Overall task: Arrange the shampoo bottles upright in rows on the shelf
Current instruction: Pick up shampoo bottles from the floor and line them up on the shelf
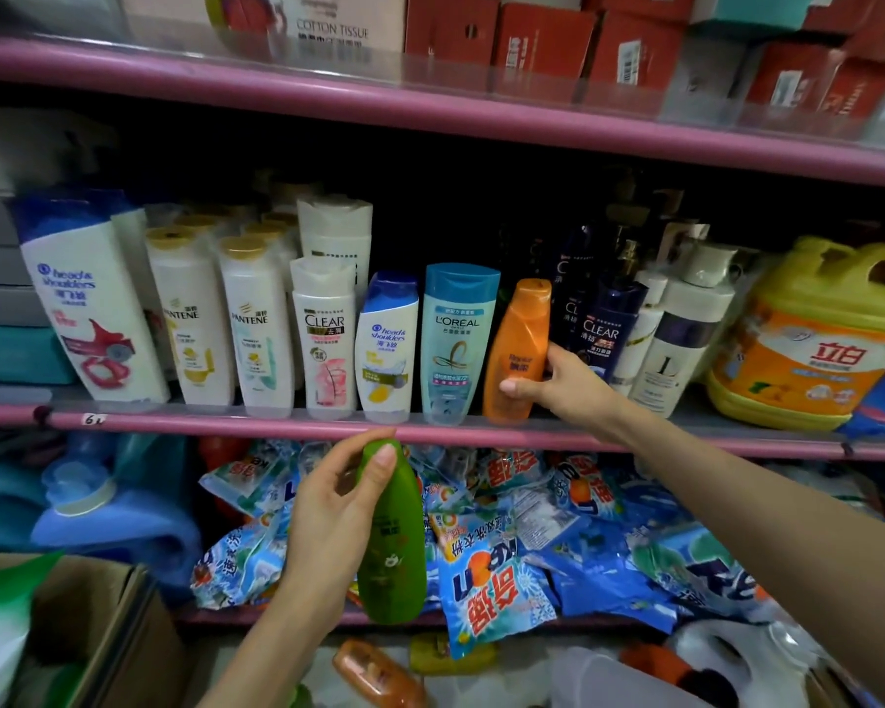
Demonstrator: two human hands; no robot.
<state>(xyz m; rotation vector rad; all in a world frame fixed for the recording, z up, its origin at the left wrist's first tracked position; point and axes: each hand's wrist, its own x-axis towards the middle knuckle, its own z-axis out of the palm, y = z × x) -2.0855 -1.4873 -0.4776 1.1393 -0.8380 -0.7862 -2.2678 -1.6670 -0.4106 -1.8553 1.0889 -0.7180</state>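
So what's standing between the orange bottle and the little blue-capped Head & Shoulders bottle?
In the head view, one bottle: the teal L'Oreal bottle stands upright between the orange bottle, gripped by the right hand, and the small Head & Shoulders bottle.

Orange bottle, green bottle, pink shelf

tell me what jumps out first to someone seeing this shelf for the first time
The two hands: the right hand grips an orange bottle standing at the front of the middle shelf, beside a blue L'Oreal bottle. The left hand holds a green bottle just below that shelf's pink edge. Behind it, blue detergent packets are heaped on the lower shelf.
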